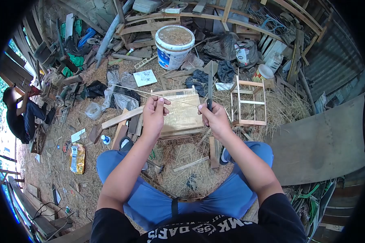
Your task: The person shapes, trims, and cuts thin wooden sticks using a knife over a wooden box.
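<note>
My left hand (155, 113) pinches a thin wooden stick (138, 90), pale in colour, which slants from the upper left toward my other hand. In my right hand (215, 118) is a knife (210, 83), its black handle in my fist and its blade pointing up, away from me. The stick's near end reaches the fingers of my right hand beside the handle. Below both hands stands a low wooden bench or board stack (181, 115) with a pale flat top. Whether the blade touches the stick I cannot tell.
A small wooden frame (251, 102) stands to the right. Beyond the bench is a large white bucket (174, 47). Wood offcuts (123, 118) lie to the left, a hammer (158, 166) between my feet. Another person (22, 105) sits far left. A large sheet (316, 137) leans at right.
</note>
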Available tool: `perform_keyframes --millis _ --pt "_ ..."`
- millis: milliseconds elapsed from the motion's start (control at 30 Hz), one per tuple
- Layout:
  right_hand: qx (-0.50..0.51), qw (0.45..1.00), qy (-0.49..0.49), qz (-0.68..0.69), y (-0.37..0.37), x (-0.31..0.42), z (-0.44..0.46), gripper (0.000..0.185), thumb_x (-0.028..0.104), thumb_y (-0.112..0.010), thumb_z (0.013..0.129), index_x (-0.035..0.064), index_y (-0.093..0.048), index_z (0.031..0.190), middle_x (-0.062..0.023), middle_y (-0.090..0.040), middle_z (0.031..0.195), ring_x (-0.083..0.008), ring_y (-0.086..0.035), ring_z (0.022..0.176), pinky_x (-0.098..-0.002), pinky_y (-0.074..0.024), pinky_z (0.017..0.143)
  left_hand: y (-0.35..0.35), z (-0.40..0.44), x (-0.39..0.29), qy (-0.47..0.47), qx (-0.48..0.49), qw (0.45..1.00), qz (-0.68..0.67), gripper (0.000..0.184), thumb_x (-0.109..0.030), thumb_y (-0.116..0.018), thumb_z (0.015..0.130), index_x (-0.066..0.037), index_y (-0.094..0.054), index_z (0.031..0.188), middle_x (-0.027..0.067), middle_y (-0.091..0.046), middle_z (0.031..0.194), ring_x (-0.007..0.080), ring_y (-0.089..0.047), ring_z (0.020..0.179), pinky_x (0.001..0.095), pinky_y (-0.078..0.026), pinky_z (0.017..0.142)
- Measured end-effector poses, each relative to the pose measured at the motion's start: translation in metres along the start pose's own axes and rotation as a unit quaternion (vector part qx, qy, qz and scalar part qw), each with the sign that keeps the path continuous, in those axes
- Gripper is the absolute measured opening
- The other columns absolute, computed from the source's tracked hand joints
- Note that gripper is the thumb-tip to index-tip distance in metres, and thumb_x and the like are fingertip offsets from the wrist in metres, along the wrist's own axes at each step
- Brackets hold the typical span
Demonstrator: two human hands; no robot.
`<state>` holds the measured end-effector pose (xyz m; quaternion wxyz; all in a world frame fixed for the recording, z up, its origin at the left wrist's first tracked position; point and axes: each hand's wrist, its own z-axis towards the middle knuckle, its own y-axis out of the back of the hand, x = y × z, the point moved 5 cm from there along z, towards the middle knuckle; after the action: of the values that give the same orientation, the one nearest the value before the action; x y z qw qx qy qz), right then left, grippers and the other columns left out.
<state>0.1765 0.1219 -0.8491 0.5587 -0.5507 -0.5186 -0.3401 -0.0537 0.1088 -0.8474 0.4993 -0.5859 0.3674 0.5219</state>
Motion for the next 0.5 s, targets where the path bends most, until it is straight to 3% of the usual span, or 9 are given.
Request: perform_keyframes --millis 233,300,400,467,500 --pt "-0.079 0.996 0.031 0.003 0.009 0.001 0.001 0.014 0.015 -0.072 0.095 0.0057 -0.063 0.090 0.0017 -0.062 0.074 -0.0024 -0.046 0.053 -0.0211 -0.0328 0.046 0.015 0.007 0.025 0.069 -0.057 0.995 -0.046 0.015 -0.024 -0.052 0.108 -0.010 -0.057 0.103 0.0008 -0.063 0.088 0.0098 -0.058 0.068 0.0266 -0.048 0.065" --pt "-0.099 0.994 0.029 0.030 0.020 0.007 0.003 0.011 0.014 -0.071 0.094 0.0064 -0.064 0.090 0.0029 -0.059 0.072 -0.0026 -0.047 0.053 -0.0211 -0.0330 0.046 0.038 0.012 0.031 0.134 -0.195 0.965 -0.114 0.019 -0.027 -0.052 0.107 -0.012 -0.056 0.097 -0.0006 -0.058 0.081 0.0112 -0.053 0.064 0.0274 -0.046 0.061" --pt "-0.129 0.991 0.035 0.023 0.027 0.015 0.007 0.019 0.014 -0.070 0.096 0.0076 -0.058 0.082 0.0031 -0.051 0.061 -0.0060 -0.042 0.047 -0.0246 -0.0311 0.044 0.072 0.027 0.039 0.138 -0.252 0.937 -0.201 0.023 -0.028 -0.051 0.105 -0.010 -0.053 0.091 0.0039 -0.060 0.080 0.0128 -0.049 0.055 0.0291 -0.043 0.054" --pt "-0.124 0.992 0.036 0.010 0.033 0.009 0.009 0.018 0.015 -0.070 0.096 0.0073 -0.060 0.084 0.0028 -0.054 0.063 -0.0051 -0.043 0.047 -0.0237 -0.0315 0.044 0.071 0.025 0.029 0.087 -0.232 0.946 -0.209 0.029 -0.032 -0.053 0.105 -0.011 -0.050 0.085 0.0027 -0.057 0.077 0.0122 -0.047 0.058 0.0294 -0.042 0.058" --pt "-0.112 0.992 0.043 -0.036 0.035 0.004 0.012 0.017 0.017 -0.070 0.096 0.0069 -0.061 0.085 0.0026 -0.055 0.064 -0.0045 -0.044 0.048 -0.0230 -0.0319 0.045 0.059 0.022 0.003 -0.026 -0.187 0.979 -0.081 0.029 -0.031 -0.053 0.105 -0.010 -0.051 0.086 0.0023 -0.057 0.077 0.0122 -0.049 0.063 0.0292 -0.043 0.061"
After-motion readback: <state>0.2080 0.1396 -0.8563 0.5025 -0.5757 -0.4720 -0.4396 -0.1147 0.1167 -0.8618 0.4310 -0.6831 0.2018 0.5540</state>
